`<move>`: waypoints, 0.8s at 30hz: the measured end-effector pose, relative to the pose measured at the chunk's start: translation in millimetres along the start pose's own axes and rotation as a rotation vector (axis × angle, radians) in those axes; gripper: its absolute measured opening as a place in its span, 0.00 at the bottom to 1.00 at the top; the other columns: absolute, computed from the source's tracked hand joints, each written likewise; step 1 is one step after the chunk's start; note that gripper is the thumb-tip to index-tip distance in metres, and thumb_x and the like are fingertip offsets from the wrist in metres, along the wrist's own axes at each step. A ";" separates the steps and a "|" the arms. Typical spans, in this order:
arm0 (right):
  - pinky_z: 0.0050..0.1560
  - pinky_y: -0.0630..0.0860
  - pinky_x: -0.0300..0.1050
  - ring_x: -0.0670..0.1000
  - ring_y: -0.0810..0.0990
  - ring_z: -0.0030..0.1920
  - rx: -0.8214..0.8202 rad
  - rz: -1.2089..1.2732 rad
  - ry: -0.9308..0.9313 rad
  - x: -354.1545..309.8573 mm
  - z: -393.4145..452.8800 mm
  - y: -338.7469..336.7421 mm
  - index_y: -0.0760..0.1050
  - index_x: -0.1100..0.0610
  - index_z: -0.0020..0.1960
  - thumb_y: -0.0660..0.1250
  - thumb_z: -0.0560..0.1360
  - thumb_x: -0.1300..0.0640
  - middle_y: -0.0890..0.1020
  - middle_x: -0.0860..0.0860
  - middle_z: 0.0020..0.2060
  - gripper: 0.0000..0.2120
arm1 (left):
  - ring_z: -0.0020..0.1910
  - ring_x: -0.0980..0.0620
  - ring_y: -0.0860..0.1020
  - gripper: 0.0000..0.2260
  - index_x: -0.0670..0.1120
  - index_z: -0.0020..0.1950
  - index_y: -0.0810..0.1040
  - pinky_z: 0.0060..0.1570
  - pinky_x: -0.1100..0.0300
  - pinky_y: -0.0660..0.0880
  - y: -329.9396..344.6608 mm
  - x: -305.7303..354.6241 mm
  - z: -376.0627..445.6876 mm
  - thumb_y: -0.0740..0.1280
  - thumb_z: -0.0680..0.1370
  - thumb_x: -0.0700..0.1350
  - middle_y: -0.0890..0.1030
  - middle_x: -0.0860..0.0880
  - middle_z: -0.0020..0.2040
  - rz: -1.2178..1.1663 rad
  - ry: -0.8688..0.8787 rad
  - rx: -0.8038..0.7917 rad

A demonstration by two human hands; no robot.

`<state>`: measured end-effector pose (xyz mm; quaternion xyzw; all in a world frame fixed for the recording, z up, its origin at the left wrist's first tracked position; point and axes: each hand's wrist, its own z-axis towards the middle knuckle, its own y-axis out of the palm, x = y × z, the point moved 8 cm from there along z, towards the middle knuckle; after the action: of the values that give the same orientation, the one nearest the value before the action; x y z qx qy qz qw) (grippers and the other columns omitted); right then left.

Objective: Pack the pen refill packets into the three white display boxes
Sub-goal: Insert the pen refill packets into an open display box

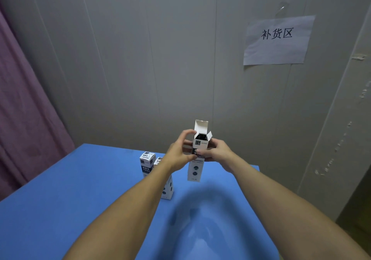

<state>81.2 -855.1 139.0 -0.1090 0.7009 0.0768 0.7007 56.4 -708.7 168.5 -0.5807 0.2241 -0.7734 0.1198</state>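
A tall white display box (196,169) with its top flaps open is held upright above the blue table (70,189); dark refill packets show inside its mouth. My right hand (215,151) grips the box's middle from the right. My left hand (179,151) holds the box from the left, with its fingers curled up near the open top flap. Two more white display boxes stand on the table to the left: a closed one (147,164) further back and another (168,187) mostly hidden behind my left forearm.
A blue plastic basin (210,229) sits on the table close to me, between my forearms. A grey panel wall with a paper sign (278,39) rises behind the table. A purple curtain (24,109) hangs at the left.
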 end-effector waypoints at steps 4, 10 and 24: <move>0.67 0.73 0.61 0.62 0.81 0.60 -0.089 0.262 0.114 5.9 -2.4 -4.7 0.80 0.61 0.63 0.66 0.77 0.52 0.83 0.61 0.58 0.19 | 0.56 0.51 0.81 0.32 0.66 0.65 0.70 0.53 0.48 0.83 -1.6 -1.1 0.4 0.74 0.74 0.33 0.80 0.48 0.55 -0.019 -0.033 -0.033; 0.64 0.76 0.60 0.60 0.84 0.54 -0.014 0.211 0.180 13.9 0.6 -8.2 0.81 0.61 0.59 0.65 0.80 0.47 0.85 0.60 0.53 0.18 | 0.54 0.48 0.82 0.29 0.63 0.63 0.73 0.48 0.51 0.84 4.6 -2.8 -1.1 0.73 0.74 0.32 0.79 0.45 0.56 -0.037 -0.078 -0.133; 0.35 0.77 0.47 0.59 0.81 0.43 0.070 0.338 -0.042 -13.5 1.5 -5.0 0.81 0.63 0.51 0.58 0.73 0.76 0.83 0.61 0.45 0.17 | 0.55 0.45 0.83 0.31 0.62 0.65 0.75 0.50 0.48 0.83 1.2 -19.9 -4.0 0.71 0.74 0.30 0.81 0.42 0.57 -0.172 -0.175 -0.160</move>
<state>83.8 -858.9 152.7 0.0365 0.6968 0.1713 0.6956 58.5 -700.1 150.2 -0.6706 0.2234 -0.7070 0.0253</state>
